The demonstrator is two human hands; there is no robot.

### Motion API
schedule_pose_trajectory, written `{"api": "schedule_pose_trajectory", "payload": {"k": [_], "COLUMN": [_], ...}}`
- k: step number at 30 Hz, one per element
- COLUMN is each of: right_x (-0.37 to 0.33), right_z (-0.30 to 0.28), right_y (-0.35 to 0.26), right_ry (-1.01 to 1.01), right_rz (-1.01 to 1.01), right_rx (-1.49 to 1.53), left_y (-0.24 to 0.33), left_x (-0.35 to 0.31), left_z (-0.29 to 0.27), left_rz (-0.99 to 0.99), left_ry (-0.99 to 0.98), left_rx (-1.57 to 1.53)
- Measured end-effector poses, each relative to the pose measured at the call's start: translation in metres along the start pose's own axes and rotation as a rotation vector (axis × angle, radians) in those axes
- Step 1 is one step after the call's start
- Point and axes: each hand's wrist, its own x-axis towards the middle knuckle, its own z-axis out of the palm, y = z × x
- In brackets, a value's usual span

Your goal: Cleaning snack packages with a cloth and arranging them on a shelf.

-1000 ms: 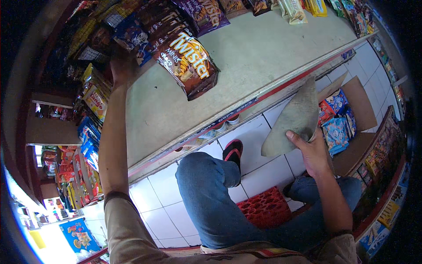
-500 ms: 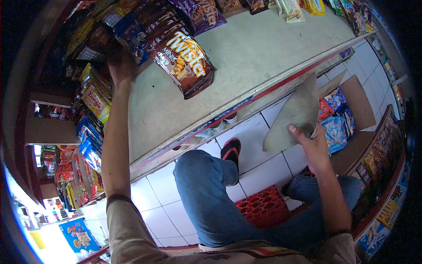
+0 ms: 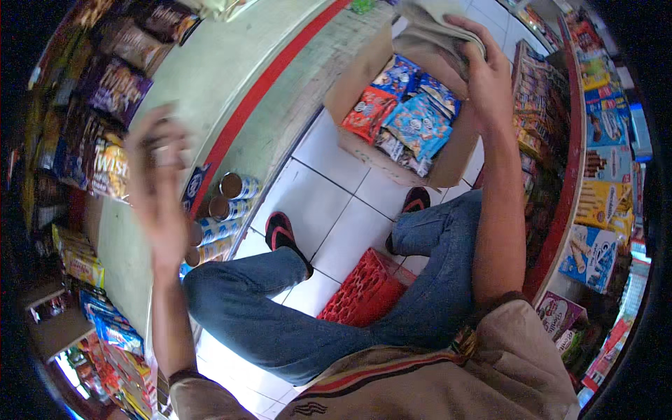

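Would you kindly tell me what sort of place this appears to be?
Probably a small grocery or snack shop: assorted snack packs sit along a shelf, matching cans line up below its edge, and an open cardboard box holds colourful packets.

Greyish-beige cloth [image 3: 428, 22], brown cardboard box [image 3: 355, 82], light-blue packet [image 3: 418, 126], orange-red packet [image 3: 369, 113], pale green shelf [image 3: 213, 73] edged with a red stripe [image 3: 260, 96], dark-jointed white floor tiles [image 3: 318, 189], faded blue jeans [image 3: 255, 308]

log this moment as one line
left hand: blurred over shelf, grip unclear | right hand: gripping grey cloth | nearby: open carton, snack packets, red crate
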Motion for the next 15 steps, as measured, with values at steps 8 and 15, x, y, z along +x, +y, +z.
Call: {"api": "schedule_pose_trajectory", "payload": {"k": [8,15], "right_x": [0.013,0.022], "right_z": [-0.04,-0.075], "right_y": [0.007,0.022], "right_ry": [0.381,0.616], "right_rz": [0.062,0.053], "right_rx": [0.439,0.694], "left_y": [-0.014,-0.109], "left_x": [0.022,0.047], "left_z": [0.247,0.422], "left_rz": [0.1,0.21], "left_ry": [-0.882,-0.666], "left_rx": [-0.17,0.116]}}
